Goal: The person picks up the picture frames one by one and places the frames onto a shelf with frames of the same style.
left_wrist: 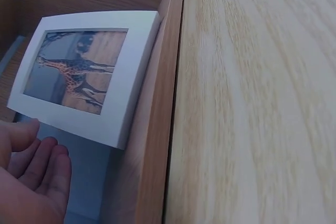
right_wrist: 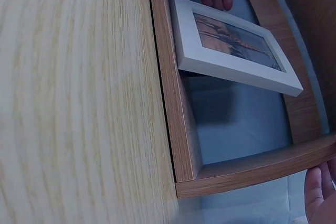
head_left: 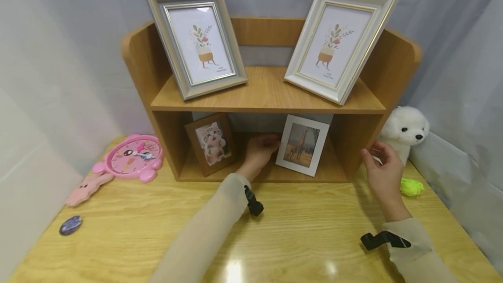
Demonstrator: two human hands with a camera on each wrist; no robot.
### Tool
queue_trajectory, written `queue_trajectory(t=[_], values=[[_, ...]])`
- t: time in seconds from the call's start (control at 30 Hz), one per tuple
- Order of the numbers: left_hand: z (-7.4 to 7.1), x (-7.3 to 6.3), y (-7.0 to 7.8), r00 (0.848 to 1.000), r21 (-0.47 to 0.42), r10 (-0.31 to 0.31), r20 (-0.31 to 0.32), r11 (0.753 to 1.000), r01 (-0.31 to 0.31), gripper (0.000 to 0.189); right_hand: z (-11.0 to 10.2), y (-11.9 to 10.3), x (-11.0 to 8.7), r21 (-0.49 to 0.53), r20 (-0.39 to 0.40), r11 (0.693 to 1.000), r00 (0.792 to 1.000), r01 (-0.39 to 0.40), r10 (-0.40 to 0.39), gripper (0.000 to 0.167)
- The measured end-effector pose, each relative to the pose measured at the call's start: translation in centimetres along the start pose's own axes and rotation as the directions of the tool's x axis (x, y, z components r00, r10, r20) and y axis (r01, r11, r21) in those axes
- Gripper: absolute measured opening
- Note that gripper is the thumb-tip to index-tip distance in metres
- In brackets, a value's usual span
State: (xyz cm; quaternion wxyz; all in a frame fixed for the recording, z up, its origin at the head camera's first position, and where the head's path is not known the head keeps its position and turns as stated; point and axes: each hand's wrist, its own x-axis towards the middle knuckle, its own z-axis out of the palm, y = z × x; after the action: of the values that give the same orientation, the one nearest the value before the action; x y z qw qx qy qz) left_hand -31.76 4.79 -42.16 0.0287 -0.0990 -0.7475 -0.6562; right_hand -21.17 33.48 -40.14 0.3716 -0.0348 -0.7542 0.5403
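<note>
In the lower compartment of the wooden shelf [head_left: 267, 109], a white picture frame with a giraffe photo [head_left: 301, 145] leans back at the right. My left hand [head_left: 260, 151] is just to its left, fingers loosely bent and holding nothing; in the left wrist view the fingertips [left_wrist: 48, 153] are near the frame's edge. Whether they touch it I cannot tell. A brown frame with a kitten photo [head_left: 212, 144] stands left of that hand. My right hand [head_left: 385, 174] is at the outside of the shelf's right panel, its fingers [right_wrist: 314, 190] against or very near the wood.
Two larger frames, one grey-beige [head_left: 232, 51] and one white [head_left: 294, 58], lean on the upper shelf. A pink clock [head_left: 118, 166], a pink plush toy [head_left: 84, 190] and a purple oval item [head_left: 70, 225] lie left. A white plush dog [head_left: 401, 125] and a yellow-green item [head_left: 411, 187] are right.
</note>
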Motion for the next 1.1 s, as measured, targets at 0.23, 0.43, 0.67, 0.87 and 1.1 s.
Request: queue_trajectory(t=[0.23,0.43,0.67,0.87,1.1], values=[[-1.3,-1.3,0.8,0.998,0.023,0.043,0.055,0.999,-0.044,0.025,-0.2,0.5,-0.1,-0.007,0.007,1.000,1.000,-0.008,0.009,0.031],[-2.6,-2.6,1.9,0.990,0.013,0.076,0.118,0.997,-0.078,0.030,-0.4,0.6,0.2,0.016,0.017,1.000,1.000,0.002,-0.002,0.026],[-4.2,-4.5,3.4,0.984,0.057,0.017,0.176,0.998,-0.027,0.036,-0.8,0.4,0.2,0.048,0.034,0.998,0.998,-0.046,0.044,0.023],[-5.8,-6.1,4.4,0.981,0.043,0.057,0.187,0.997,-0.067,0.037,-1.5,0.0,0.0,-0.018,0.033,0.999,0.999,-0.039,0.039,0.027],[-8.0,-8.2,4.4,0.981,0.042,0.080,0.175,0.995,-0.088,0.039,-2.7,-0.5,-1.0,-0.158,0.133,0.984,0.986,-0.077,0.098,0.034]])
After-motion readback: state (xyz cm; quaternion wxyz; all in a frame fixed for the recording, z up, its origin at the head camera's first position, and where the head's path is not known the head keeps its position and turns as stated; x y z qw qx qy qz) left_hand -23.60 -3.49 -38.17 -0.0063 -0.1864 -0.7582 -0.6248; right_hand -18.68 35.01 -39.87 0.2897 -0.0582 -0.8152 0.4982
